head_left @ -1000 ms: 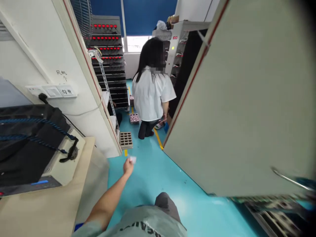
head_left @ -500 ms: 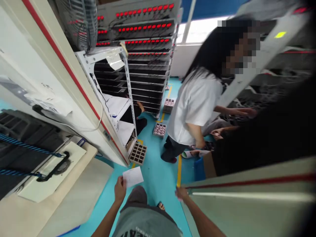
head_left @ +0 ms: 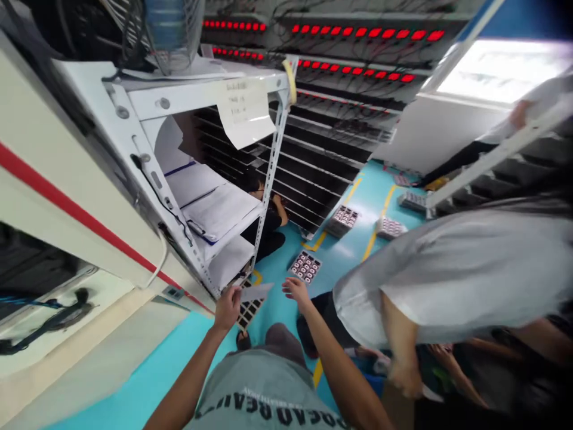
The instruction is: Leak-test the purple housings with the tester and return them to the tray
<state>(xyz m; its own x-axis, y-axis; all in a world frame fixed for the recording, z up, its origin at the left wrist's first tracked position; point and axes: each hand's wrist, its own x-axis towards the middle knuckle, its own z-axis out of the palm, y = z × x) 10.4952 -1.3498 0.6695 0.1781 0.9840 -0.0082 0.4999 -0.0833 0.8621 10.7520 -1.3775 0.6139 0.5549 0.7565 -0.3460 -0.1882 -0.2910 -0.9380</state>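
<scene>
The left hand point(head_left: 227, 309) grips a white paper point(head_left: 257, 292) by its left end. The paper's long axis points toward the right hand point(head_left: 296, 291), which is open, near the free end but not touching. Writing on the note point(head_left: 244, 112) on the rack point(head_left: 188, 95) is too blurred to read.

The floor point(head_left: 165, 358) is turquoise with yellow lines point(head_left: 370, 245); the paper point(head_left: 257, 292) at centre is white. Rows of red lights point(head_left: 349, 31) glow along the top; black lettering point(head_left: 277, 413) marks the grey-green shirt point(head_left: 255, 376) at bottom.
</scene>
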